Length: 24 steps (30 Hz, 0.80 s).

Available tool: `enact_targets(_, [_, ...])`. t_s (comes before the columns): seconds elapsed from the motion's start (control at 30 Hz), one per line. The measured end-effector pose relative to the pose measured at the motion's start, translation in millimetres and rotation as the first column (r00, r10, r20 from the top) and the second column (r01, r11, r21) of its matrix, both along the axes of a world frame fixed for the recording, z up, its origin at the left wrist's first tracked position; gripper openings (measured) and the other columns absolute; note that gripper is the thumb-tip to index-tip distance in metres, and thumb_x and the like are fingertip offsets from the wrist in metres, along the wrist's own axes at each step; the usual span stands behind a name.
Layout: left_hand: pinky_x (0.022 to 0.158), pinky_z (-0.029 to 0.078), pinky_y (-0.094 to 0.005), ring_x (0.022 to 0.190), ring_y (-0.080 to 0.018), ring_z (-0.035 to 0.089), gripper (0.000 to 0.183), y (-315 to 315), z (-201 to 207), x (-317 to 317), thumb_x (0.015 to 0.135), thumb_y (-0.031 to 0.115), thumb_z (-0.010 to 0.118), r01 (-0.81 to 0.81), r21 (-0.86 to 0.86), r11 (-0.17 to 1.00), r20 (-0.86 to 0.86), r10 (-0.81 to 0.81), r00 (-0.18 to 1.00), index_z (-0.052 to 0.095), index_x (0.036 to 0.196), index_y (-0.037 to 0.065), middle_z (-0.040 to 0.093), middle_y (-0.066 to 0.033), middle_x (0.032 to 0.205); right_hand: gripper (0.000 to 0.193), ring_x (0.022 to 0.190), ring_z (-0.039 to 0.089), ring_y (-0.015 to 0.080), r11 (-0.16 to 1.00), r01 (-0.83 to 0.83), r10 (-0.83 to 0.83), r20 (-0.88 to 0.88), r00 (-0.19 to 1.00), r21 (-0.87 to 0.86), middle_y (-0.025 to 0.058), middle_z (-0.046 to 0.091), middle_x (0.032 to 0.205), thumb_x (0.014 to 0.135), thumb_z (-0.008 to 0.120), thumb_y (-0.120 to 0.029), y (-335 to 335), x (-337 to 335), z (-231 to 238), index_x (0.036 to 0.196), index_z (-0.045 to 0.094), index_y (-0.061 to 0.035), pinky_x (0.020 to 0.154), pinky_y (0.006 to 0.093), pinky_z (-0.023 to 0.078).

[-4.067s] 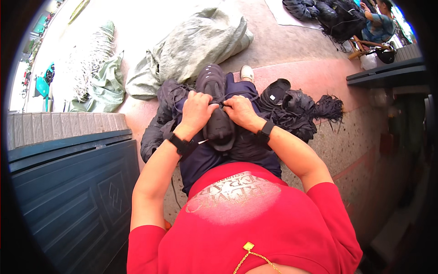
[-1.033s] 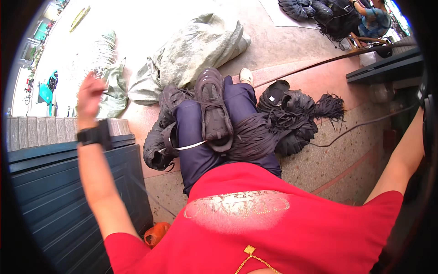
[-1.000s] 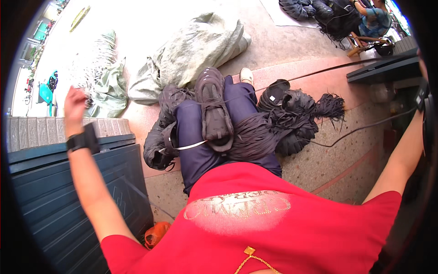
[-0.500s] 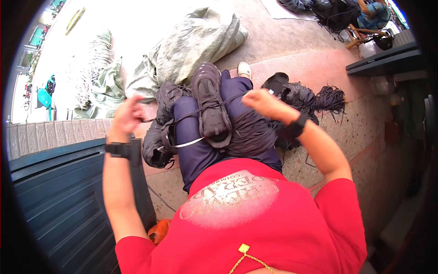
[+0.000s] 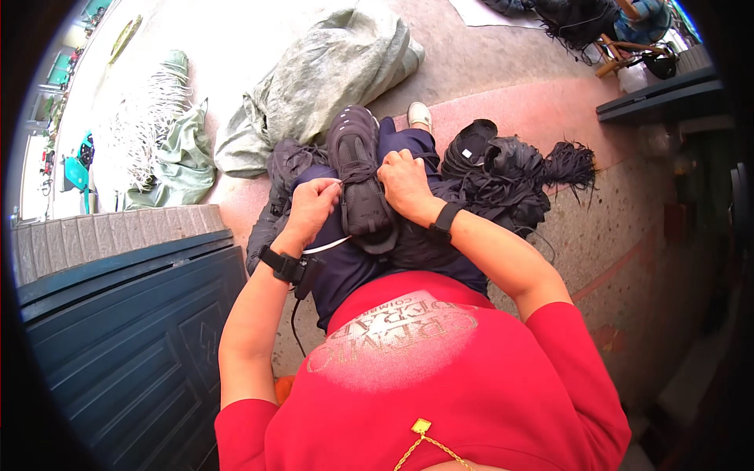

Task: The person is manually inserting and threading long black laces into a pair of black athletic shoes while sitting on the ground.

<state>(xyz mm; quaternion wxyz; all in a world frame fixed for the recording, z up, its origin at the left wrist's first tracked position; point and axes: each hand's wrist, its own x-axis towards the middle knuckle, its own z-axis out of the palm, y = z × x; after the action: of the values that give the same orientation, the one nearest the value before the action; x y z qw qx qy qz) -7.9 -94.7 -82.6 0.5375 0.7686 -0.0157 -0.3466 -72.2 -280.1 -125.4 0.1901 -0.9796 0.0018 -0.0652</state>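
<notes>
A black lace-up shoe (image 5: 369, 207) rests on my lap, its toe pointing away from me. My left hand (image 5: 312, 206) is at the shoe's left side, thumb and forefinger pinched on a black shoelace (image 5: 360, 171) beside the tied-over middle. My right hand (image 5: 408, 187) is closed against the right side at the same height, knuckles up; its fingertips and the lace end there are mostly hidden. A thin white strip (image 5: 327, 245) curves across my left thigh below the shoe.
More black shoes (image 5: 292, 163) lie beside my left leg. To the right sit another black shoe (image 5: 470, 149) and a heap of dark laces (image 5: 510, 192). A large grey-green sack (image 5: 314, 86) is ahead, pale laces (image 5: 161, 94) far left. A blue panelled door (image 5: 141, 330) stands at left.
Both hands have come inward and down from wide apart, where the lace was stretched between them and the shoe. They are now close on either side of the shoe.
</notes>
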Motion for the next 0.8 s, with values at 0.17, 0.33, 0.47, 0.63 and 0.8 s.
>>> enact_targets(0.17, [0.057,0.043,-0.0241,0.06,-0.0117,0.055,0.021,13.0,-17.8,-12.0,0.08,0.014,0.057,0.039,0.264,0.964,0.348,-0.133,0.928,0.063,0.093,-0.001,0.06,-0.0061,0.067,0.015,0.084,0.051,0.0221,0.995,0.088,-0.082,-0.127,0.989,0.046,0.0029,0.057,0.081,0.073,0.06,-0.026,-4.0,2.6,6.0,0.079,0.062,-0.0125,0.07,0.0378,0.037])
enact_targets(0.33, [0.068,0.047,-0.0377,0.077,-0.0317,0.06,0.022,5.6,-20.3,-11.1,0.079,0.023,0.055,-0.009,0.433,0.902,0.477,-0.22,0.851,0.064,0.086,0.005,0.061,-0.0168,0.078,0.017,0.085,0.051,0.0224,0.994,0.097,-0.085,-0.193,0.978,0.052,0.0031,0.057,0.082,0.074,0.061,-0.027,-6.0,3.4,7.8,0.082,0.062,-0.0129,0.069,0.0382,0.037])
enact_targets(0.47, [0.068,0.046,-0.04,0.077,-0.0316,0.059,0.021,2.2,-20.0,-6.7,0.08,0.023,0.052,0.005,0.491,0.871,0.524,-0.3,0.797,0.064,0.082,0.006,0.061,-0.0153,0.077,0.017,0.085,0.051,0.0232,0.992,0.107,-0.093,-0.184,0.978,0.065,0.0046,0.057,0.082,0.074,0.061,-0.027,-4.8,2.8,11.1,0.08,0.063,-0.0117,0.071,0.0386,0.038])
enact_targets(0.63, [0.067,0.045,-0.0408,0.078,-0.0299,0.058,0.017,0.1,-18.0,-2.7,0.079,0.02,0.053,0.074,0.577,0.813,0.572,-0.468,0.674,0.063,0.078,0.008,0.06,-0.0127,0.073,0.018,0.085,0.051,0.0247,0.988,0.127,-0.109,-0.181,0.978,0.09,0.0057,0.057,0.081,0.073,0.062,-0.028,-5.5,2.1,12.5,0.079,0.064,-0.0106,0.071,0.0393,0.039])
enact_targets(0.8, [0.067,0.044,-0.0384,0.075,-0.0288,0.055,0.019,-1.8,-22.4,-0.5,0.075,0.024,0.06,0.033,0.557,0.83,0.641,-0.454,0.619,0.063,0.084,0.008,0.059,-0.0107,0.071,0.022,0.085,0.05,0.0255,0.992,0.108,-0.094,-0.189,0.977,0.063,0.0063,0.057,0.081,0.073,0.061,-0.031,-5.2,2.8,15.9,0.075,0.065,-0.0087,0.07,0.0396,0.04])
